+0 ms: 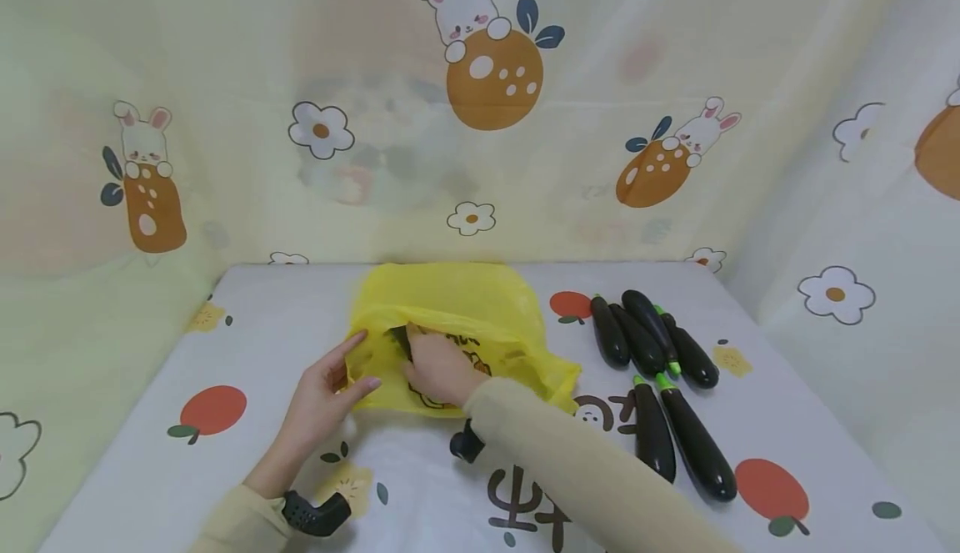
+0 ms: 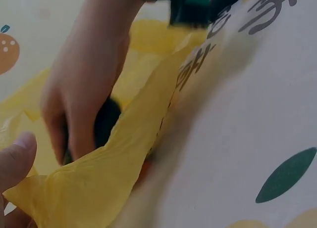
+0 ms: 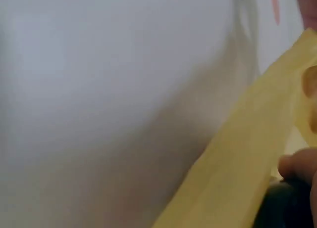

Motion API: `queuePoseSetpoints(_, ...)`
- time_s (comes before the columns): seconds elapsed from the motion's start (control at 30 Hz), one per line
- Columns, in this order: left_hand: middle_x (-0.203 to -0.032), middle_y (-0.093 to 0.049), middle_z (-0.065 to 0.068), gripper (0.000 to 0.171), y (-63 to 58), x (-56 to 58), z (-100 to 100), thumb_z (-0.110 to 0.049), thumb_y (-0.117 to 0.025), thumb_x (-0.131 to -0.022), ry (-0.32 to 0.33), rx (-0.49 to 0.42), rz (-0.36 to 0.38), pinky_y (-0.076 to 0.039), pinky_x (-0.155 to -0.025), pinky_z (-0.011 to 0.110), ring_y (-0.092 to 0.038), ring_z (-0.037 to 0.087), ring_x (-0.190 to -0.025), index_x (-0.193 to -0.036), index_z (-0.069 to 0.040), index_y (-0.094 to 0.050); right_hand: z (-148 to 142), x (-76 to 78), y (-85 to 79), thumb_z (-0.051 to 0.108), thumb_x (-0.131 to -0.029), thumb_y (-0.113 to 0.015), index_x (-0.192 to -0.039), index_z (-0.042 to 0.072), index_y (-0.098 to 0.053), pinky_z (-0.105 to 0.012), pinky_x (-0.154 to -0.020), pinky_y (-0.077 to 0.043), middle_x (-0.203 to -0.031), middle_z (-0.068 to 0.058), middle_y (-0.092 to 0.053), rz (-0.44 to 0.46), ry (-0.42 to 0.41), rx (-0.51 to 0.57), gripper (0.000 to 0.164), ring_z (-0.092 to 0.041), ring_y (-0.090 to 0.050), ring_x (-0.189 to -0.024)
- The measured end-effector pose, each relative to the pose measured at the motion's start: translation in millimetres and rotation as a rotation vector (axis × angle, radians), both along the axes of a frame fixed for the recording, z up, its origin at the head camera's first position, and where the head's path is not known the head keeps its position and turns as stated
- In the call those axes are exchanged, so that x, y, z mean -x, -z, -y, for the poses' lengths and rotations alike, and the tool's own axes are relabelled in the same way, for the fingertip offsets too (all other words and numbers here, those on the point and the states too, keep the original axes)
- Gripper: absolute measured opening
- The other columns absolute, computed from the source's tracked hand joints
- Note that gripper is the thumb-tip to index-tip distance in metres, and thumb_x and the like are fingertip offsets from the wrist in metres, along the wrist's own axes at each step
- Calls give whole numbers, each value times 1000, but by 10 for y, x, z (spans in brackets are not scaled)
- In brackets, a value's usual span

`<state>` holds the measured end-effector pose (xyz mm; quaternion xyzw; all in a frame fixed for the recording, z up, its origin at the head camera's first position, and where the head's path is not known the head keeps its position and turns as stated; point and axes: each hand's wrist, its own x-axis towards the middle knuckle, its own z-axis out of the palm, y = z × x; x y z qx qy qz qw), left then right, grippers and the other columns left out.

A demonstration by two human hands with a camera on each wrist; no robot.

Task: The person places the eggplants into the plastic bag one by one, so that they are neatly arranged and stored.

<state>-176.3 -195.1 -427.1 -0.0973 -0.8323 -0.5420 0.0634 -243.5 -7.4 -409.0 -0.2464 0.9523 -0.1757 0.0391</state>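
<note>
A yellow plastic bag (image 1: 450, 294) with dark printing lies towards the back of the table. At its left end, my left hand (image 1: 322, 394) holds the mouth's edge with thumb and fingers apart. My right hand (image 1: 442, 365) reaches into the mouth and grips a dark eggplant (image 1: 401, 339). In the left wrist view this eggplant (image 2: 106, 121) shows beside the curled fingers, partly hidden by the bag's near side. Only a dark piece of the eggplant (image 3: 285, 205) appears in the right wrist view, below a fingertip.
Several black eggplants (image 1: 637, 340) with green stem ends lie in a group right of the bag. Two of them, one a long eggplant (image 1: 697, 444), lie nearer the front. A printed cloth (image 1: 262, 328) covers the table, and a patterned curtain (image 1: 375, 186) hangs behind.
</note>
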Motion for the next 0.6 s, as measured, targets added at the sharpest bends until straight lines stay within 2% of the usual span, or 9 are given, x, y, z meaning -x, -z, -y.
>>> queuePoseSetpoints(0.07, -159, -43, 21, 69, 4, 7, -35, -12, -75, -93, 1, -11, 6, -55, -104, 45, -55, 41, -136, -154, -6, -44, 126, 59, 42, 16, -101, -59, -127, -7, -62, -28, -57, -49, -82, -12, -70, -9, 37, 7, 35, -15, -54, -60)
queuePoseSetpoints(0.13, -160, -43, 20, 69, 8, 12, -63, -11, -75, -93, -3, -22, 21, -54, -105, 45, -55, 40, -137, -155, -7, -44, 219, 100, 82, 16, -101, -59, -110, -5, -68, -30, -63, -54, -88, -12, -71, -46, 63, -4, 25, -16, -60, -67)
queuePoseSetpoints(0.17, -160, -42, 20, 70, 9, 14, -74, -10, -75, -93, -4, -27, 29, -54, -105, 45, -55, 40, -137, -155, -7, -44, 252, 116, 104, 17, -101, -59, -106, -4, -69, -31, -67, -57, -91, -12, -72, -63, 76, -17, 24, -17, -63, -72)
queuePoseSetpoints(0.2, -160, -42, 20, 70, 9, 16, -84, -10, -75, -93, -6, -28, 38, -53, -105, 45, -55, 40, -137, -155, -8, -43, 277, 130, 126, 18, -102, -59, -106, -5, -69, -32, -70, -58, -94, -13, -72, -65, 89, -24, 25, -19, -66, -75)
queuePoseSetpoints(0.3, -161, -41, 20, 71, 8, 20, -104, -9, -75, -93, -9, -32, 51, -50, -109, 48, -53, 40, -138, -155, -7, -43, 311, 153, 176, 21, -102, -59, -121, -10, -63, -35, -80, -61, -106, -17, -72, -71, 118, -60, 37, -24, -71, -89)
queuePoseSetpoints(0.43, -161, -41, 19, 71, 10, 24, -99, -10, -75, -93, -15, -24, 57, -47, -112, 50, -52, 39, -140, -156, -8, -43, 311, 165, 187, 28, -103, -60, -139, -14, -50, -39, -90, -60, -121, -23, -67, 4, 165, -55, 56, -28, -69, -101)
queuePoseSetpoints(0.5, -161, -41, 18, 72, 31, 34, -89, -10, -76, -92, -23, -13, 61, -46, -112, 50, -51, 38, -141, -156, -9, -43, 309, 172, 190, 29, -103, -60, -141, -14, -49, -41, -94, -59, -126, -25, -65, 30, 173, -46, 59, -30, -68, -107)
queuePoseSetpoints(0.6, -161, -41, 18, 72, 63, 51, -64, -10, -76, -92, -28, 2, 57, -45, -113, 51, -49, 38, -142, -156, -10, -43, 323, 178, 201, 31, -103, -59, -140, -12, -52, -41, -95, -58, -123, -22, -68, 45, 159, -54, 56, -29, -68, -108)
